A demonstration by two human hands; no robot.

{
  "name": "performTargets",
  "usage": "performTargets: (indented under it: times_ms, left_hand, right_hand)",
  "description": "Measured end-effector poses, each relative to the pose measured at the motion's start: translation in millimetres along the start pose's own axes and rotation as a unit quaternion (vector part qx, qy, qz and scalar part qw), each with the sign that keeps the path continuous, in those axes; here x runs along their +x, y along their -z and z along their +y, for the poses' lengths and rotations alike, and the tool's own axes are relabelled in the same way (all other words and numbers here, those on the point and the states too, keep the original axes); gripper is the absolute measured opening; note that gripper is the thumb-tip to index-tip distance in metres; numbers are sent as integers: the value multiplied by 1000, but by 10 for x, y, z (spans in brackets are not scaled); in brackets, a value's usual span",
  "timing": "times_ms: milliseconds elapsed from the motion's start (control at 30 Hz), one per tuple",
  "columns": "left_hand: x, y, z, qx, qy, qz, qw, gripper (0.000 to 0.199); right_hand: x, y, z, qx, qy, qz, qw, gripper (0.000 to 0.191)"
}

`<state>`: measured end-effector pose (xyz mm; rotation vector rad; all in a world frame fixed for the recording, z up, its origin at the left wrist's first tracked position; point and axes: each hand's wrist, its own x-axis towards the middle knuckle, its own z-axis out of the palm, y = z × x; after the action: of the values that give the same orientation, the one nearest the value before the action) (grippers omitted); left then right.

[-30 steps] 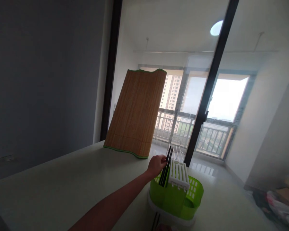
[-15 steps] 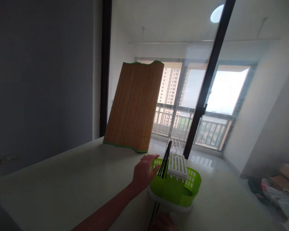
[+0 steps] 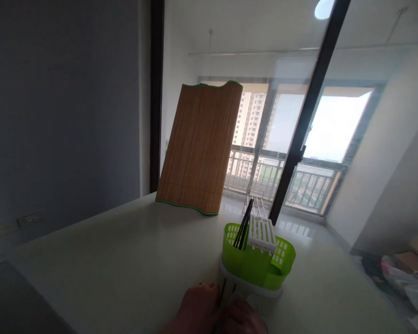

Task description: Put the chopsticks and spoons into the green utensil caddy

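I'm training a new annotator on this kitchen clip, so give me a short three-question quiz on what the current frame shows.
1. True or false: the black chopsticks lie flat on the counter.
2. Multiple choice: the bamboo board is (A) lying flat, (B) standing tilted at the counter's far edge, (C) inside the green caddy.
3. Fill in: the left hand and right hand meet at the bottom edge, just in front of the ____.

Key:
1. False; they stand upright in the green caddy.
2. B.
3. Green caddy; dark sticks show between the hands, but their grip cannot be made out.
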<state>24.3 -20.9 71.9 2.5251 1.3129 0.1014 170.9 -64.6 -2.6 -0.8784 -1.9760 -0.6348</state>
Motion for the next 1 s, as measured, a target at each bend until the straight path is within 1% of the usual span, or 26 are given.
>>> performTargets:
  times_ms: [167, 300, 533, 667, 733, 833, 900, 1000]
  left_hand:
    - [50, -54, 65, 28, -18, 10, 999, 30]
    - [59, -84, 100, 37, -23, 0, 999, 32]
    - [77, -149, 129, 32, -31, 10, 999, 33]
    - [22, -129, 132, 27, -46, 6, 999, 36]
    - [-19, -114, 127, 23, -60, -5, 998, 38]
    - [-64, -116, 129, 33, -72, -43, 996, 41]
    - [-83, -129, 145, 43, -63, -66, 995, 38]
    - [-111, -141, 170, 36, -50, -73, 995, 38]
  right_hand:
    - [-50, 12, 58, 0, -1, -7, 1000, 53]
    - [-78, 50, 55, 1, -28, -22, 999, 56]
    - [25, 185, 26, -3, -54, -45, 998, 55]
    - [48, 265, 36, 2, -71, -59, 996, 53]
    - [42, 301, 41, 3, -92, -69, 993, 50]
    - [22, 329, 39, -10, -130, -87, 988, 48]
    - [9, 328, 34, -18, -135, -93, 986, 47]
    - [-6, 305, 28, -18, -122, -95, 988, 47]
